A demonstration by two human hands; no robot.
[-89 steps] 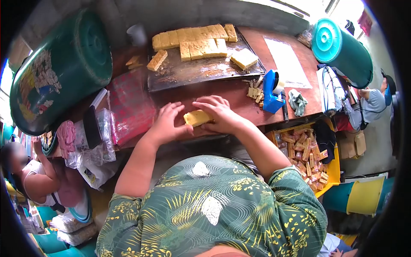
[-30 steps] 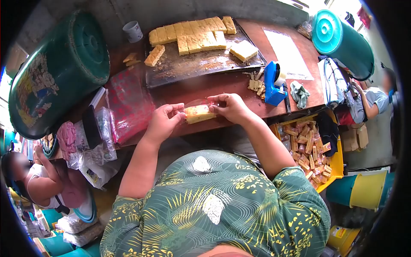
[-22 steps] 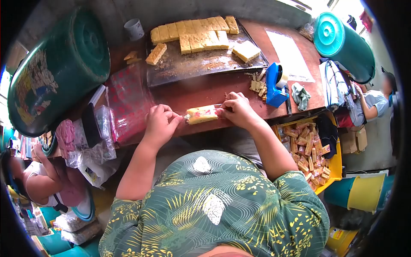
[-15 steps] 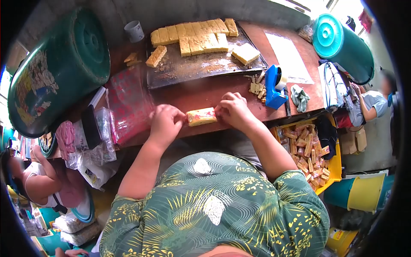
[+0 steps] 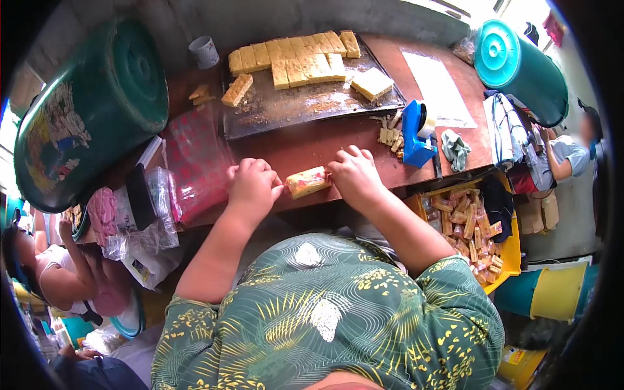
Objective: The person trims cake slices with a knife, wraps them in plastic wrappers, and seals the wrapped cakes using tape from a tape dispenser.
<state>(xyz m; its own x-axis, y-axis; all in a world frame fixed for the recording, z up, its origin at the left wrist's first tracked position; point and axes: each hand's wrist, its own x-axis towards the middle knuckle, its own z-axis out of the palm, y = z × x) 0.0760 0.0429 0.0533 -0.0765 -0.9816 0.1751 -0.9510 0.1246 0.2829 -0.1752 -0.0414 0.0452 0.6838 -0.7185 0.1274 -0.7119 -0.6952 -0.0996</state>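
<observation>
A piece of cake in a clear wrapper with red print (image 5: 308, 182) lies at the front of the brown table. My right hand (image 5: 356, 175) pinches its right end with bent fingers. Just off its left end is my left hand (image 5: 253, 187), fingers curled and thumb pressed in; whether it grips a bit of wrapper is hidden. Behind them, a dark baking tray (image 5: 299, 116) bears rows of cut yellow cake (image 5: 299, 62). A blue tape dispenser (image 5: 416, 136) stands to the right of my right hand, beside small cake scraps (image 5: 390, 136).
Red-printed wrapper sheets (image 5: 197, 153) lie left of my hands. A yellow crate (image 5: 513, 257) at lower right holds many wrapped pieces (image 5: 469, 227). A grey cloth (image 5: 455, 149), white sheet (image 5: 439, 89), cup (image 5: 204, 52) and large green drum (image 5: 97, 110) stand around. People sit at both sides.
The wrapped cake has tilted, its right end now higher. My left hand has drawn slightly away from its left end, while my right hand stays at the other end.
</observation>
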